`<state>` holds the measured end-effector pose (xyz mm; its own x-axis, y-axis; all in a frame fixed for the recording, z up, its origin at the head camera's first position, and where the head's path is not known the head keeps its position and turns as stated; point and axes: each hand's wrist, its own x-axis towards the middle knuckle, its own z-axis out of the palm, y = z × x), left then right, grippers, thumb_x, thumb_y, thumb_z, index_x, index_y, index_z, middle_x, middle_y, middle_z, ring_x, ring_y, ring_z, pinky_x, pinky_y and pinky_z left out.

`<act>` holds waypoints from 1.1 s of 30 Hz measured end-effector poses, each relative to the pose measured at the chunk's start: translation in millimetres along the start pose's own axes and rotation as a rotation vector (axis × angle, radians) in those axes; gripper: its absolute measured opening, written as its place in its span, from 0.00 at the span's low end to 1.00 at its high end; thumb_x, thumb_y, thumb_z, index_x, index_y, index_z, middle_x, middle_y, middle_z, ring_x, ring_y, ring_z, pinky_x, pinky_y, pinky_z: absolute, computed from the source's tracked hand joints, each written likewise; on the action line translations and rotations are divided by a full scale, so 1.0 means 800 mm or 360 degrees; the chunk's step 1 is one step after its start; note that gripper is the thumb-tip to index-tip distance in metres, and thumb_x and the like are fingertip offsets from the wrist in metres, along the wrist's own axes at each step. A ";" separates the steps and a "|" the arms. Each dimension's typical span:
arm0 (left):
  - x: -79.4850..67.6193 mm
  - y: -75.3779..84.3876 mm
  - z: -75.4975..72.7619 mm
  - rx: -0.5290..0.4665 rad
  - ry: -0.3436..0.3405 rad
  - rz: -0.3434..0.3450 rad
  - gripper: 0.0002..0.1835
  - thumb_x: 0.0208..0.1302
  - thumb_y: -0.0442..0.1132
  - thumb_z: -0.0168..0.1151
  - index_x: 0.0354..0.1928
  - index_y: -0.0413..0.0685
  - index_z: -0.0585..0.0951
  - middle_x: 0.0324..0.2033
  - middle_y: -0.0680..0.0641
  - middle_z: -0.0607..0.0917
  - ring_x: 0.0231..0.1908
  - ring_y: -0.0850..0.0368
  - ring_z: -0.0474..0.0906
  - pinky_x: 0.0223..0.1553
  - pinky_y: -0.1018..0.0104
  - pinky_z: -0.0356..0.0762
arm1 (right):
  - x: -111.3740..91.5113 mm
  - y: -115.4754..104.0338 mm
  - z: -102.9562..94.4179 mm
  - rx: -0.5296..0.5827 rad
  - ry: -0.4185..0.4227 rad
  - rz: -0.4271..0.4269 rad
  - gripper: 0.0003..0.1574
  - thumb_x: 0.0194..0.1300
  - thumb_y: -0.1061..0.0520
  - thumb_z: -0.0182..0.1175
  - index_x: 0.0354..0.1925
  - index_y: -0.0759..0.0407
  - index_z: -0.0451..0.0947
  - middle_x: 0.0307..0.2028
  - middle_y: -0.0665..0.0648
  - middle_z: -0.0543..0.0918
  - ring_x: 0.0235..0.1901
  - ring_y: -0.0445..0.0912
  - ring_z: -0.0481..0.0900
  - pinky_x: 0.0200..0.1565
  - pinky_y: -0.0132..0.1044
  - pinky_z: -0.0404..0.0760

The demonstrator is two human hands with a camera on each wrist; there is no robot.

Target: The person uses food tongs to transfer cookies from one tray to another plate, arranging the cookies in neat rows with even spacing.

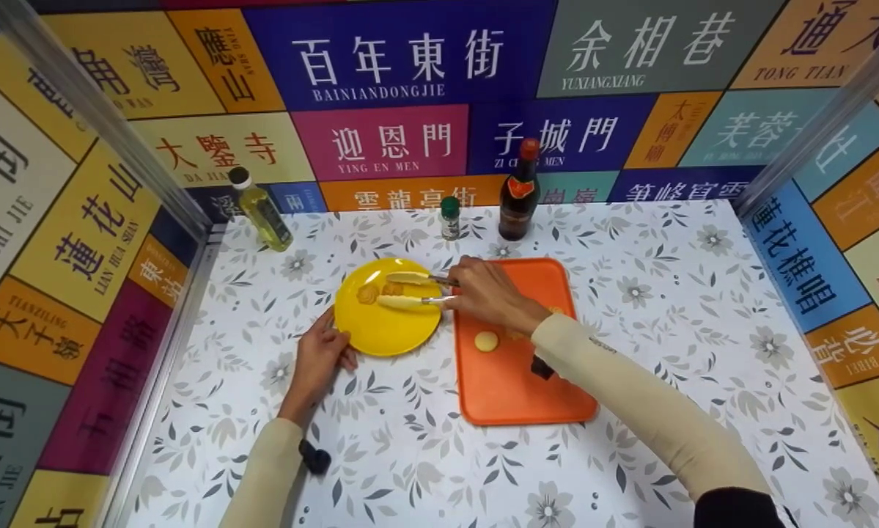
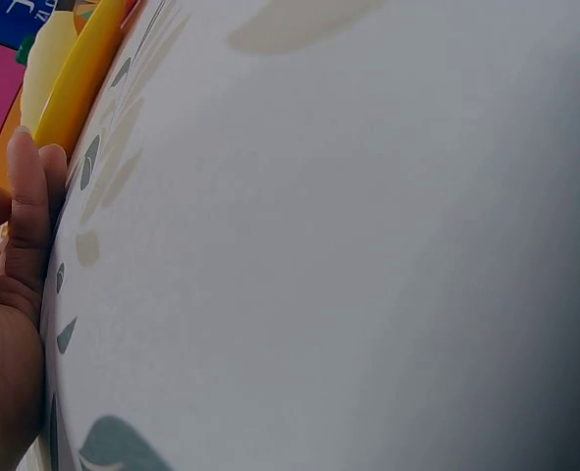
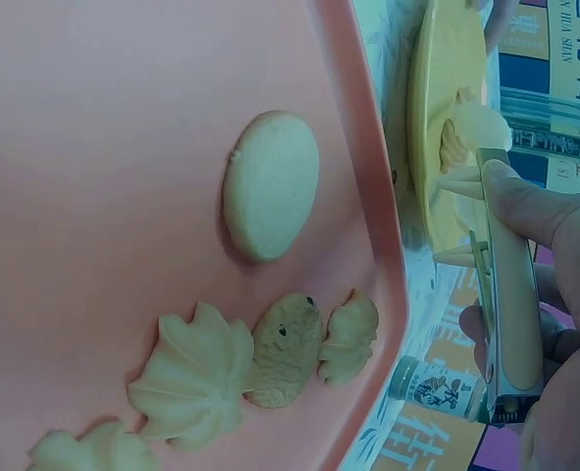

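My right hand [image 1: 483, 293] grips a pair of tongs [image 1: 439, 281] with pale tips and metal arms. The tips stand apart over the yellow plate [image 1: 391, 337], on either side of a cookie [image 1: 391, 290]. Another cookie [image 1: 367, 295] lies beside it on the plate. In the right wrist view the thumb and fingers hold the tongs' handle [image 3: 515, 304]. At the plate's lower left edge is my left hand [image 1: 320, 352], its fingers [image 2: 26, 186] extended against the rim in the left wrist view.
An orange tray [image 1: 520, 403] right of the plate holds a round pale cookie [image 1: 486, 341] and several shaped cookies [image 3: 196, 373]. Behind stand an oil bottle [image 1: 267, 216], a green-capped shaker [image 1: 450, 218] and a dark red-capped bottle [image 1: 518, 202]. Printed panels enclose the table [image 1: 410, 469].
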<state>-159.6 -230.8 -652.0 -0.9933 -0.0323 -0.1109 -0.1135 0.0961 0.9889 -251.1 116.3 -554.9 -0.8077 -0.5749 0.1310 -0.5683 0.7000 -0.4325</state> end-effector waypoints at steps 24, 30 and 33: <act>0.001 -0.001 0.001 -0.0035 0.0011 -0.0049 0.37 0.81 0.35 0.61 0.87 0.47 0.63 0.27 0.30 0.86 0.20 0.48 0.83 0.23 0.60 0.87 | -0.041 0.026 -0.039 0.0110 0.0107 0.0254 0.30 0.69 0.41 0.78 0.58 0.60 0.90 0.44 0.58 0.84 0.40 0.52 0.79 0.45 0.47 0.85; 0.000 -0.001 0.000 -0.0018 0.0024 -0.0023 0.36 0.82 0.34 0.61 0.87 0.47 0.63 0.27 0.33 0.87 0.21 0.49 0.84 0.24 0.61 0.87 | -0.052 0.031 -0.047 0.0068 0.0156 0.0260 0.32 0.67 0.42 0.80 0.60 0.61 0.90 0.44 0.60 0.85 0.41 0.54 0.81 0.46 0.51 0.87; 0.000 0.000 0.001 -0.0028 0.0028 -0.0026 0.36 0.81 0.35 0.61 0.87 0.46 0.63 0.27 0.33 0.87 0.20 0.48 0.83 0.23 0.61 0.87 | -0.057 0.033 -0.051 0.0067 0.0166 0.0266 0.31 0.67 0.43 0.80 0.60 0.60 0.90 0.44 0.61 0.86 0.41 0.55 0.82 0.47 0.52 0.87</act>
<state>-159.5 -229.8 -652.1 -0.9907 -0.0511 -0.1257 -0.1295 0.0778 0.9885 -235.7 178.6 -536.2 -0.9034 -0.4037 0.1448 -0.4196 0.7624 -0.4926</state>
